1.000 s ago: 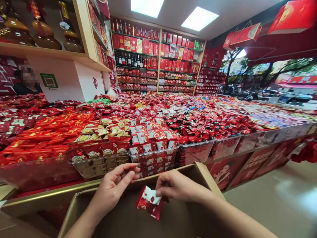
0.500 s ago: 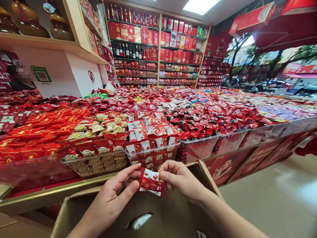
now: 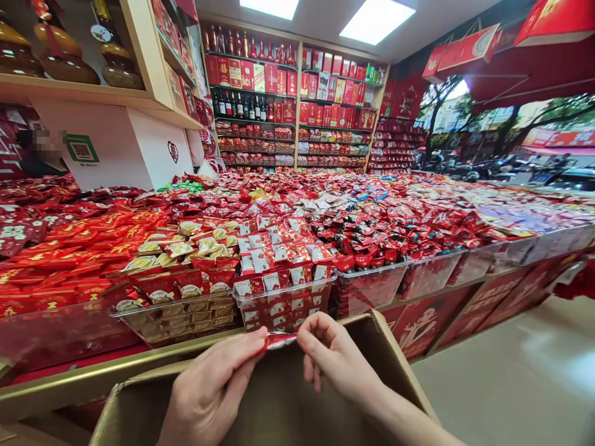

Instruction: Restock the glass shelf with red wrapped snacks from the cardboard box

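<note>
A small red and white candy packet point(image 3: 281, 340) is held edge-on between my two hands, above an open cardboard box point(image 3: 404, 362). My left hand point(image 3: 216, 378) pinches the packet's left end between thumb and fingers. At its right end, the thumb and forefinger of my right hand point(image 3: 337, 356) grip the packet, the other fingers curled below. Just beyond my hands, a clear bin point(image 3: 286, 291) holds stacked red and white packets point(image 3: 274, 254) of similar look.
Left of that bin is one with durian packets point(image 3: 186, 288), then orange-red packets point(image 3: 69, 272). Dark red packets point(image 3: 372, 248) fill bins on the right. A gold rail point(image 3: 93, 378) runs along the counter front. A person point(image 3: 41, 152) is at the far left.
The packet has turned from showing its printed face to lying edge-on. My left hand has rolled over it with fingers closer together. The view has tilted up slightly.
</note>
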`<state>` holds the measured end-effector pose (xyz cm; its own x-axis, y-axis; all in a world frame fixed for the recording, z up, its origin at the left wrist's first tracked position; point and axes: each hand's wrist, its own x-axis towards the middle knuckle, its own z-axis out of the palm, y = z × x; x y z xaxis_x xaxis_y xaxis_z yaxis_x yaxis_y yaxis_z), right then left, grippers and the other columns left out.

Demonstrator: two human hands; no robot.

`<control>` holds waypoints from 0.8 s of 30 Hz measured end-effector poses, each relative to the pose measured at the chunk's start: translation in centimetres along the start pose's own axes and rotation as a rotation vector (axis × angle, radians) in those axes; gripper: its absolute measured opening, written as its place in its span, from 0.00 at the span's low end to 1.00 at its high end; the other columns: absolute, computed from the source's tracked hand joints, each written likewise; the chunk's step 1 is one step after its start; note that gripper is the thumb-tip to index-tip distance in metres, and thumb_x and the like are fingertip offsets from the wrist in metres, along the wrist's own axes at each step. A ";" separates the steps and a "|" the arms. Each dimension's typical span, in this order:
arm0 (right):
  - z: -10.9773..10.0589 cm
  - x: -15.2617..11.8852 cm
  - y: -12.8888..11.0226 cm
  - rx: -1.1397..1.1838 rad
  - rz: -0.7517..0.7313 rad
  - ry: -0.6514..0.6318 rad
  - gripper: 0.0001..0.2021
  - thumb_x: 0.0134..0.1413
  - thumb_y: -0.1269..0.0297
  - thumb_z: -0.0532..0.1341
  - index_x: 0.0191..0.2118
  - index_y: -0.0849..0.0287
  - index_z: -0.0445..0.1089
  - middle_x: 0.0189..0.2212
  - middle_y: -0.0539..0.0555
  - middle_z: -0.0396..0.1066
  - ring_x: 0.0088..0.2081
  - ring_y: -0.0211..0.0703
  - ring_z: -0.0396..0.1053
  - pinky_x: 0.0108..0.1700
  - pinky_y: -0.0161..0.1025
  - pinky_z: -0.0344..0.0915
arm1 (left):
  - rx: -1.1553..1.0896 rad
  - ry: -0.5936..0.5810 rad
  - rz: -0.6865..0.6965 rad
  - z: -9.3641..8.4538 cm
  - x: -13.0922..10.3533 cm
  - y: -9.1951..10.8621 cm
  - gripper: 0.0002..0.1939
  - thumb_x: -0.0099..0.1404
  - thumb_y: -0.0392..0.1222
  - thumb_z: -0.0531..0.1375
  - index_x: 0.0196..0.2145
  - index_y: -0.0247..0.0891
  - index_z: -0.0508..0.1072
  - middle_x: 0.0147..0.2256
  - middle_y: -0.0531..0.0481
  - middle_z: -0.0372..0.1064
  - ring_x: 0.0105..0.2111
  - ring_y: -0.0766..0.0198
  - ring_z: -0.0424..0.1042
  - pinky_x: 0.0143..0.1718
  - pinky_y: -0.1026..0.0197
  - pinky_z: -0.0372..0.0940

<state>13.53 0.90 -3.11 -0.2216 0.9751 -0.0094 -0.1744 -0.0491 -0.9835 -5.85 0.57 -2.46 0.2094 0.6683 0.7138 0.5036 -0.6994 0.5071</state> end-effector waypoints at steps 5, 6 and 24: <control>0.2 -0.3 -0.3 0.273 0.063 -0.045 0.20 0.38 0.55 0.67 0.31 0.62 0.59 0.21 0.48 0.67 0.20 0.32 0.66 0.22 0.30 0.63 | 0.051 -0.087 0.411 0.1 -0.2 0.4 0.21 0.55 0.26 0.57 0.44 0.46 0.71 0.46 0.49 0.71 0.48 0.57 0.68 0.45 0.57 0.67; 0.2 -0.3 -0.4 0.285 0.038 -0.046 0.20 0.37 0.58 0.68 0.31 0.63 0.60 0.21 0.49 0.68 0.21 0.31 0.66 0.23 0.30 0.63 | 0.070 -0.098 0.440 0.1 -0.2 0.4 0.20 0.56 0.27 0.56 0.44 0.45 0.71 0.48 0.48 0.69 0.50 0.56 0.65 0.46 0.55 0.66; -9.0 17.1 -14.2 -0.367 -0.316 0.343 0.07 0.48 0.78 0.57 0.35 0.66 0.67 0.16 0.45 0.61 0.17 0.27 0.56 0.18 0.27 0.49 | 0.657 0.069 0.347 0.0 0.7 -7.0 0.12 0.59 0.44 0.54 0.41 0.43 0.69 0.45 0.46 0.66 0.43 0.58 0.70 0.39 0.59 0.68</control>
<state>20.84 20.22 9.06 0.1201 0.9475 0.2963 0.1755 0.2735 -0.9457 -9.22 5.92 -5.50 0.4055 0.4038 0.8201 0.8200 -0.5571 -0.1311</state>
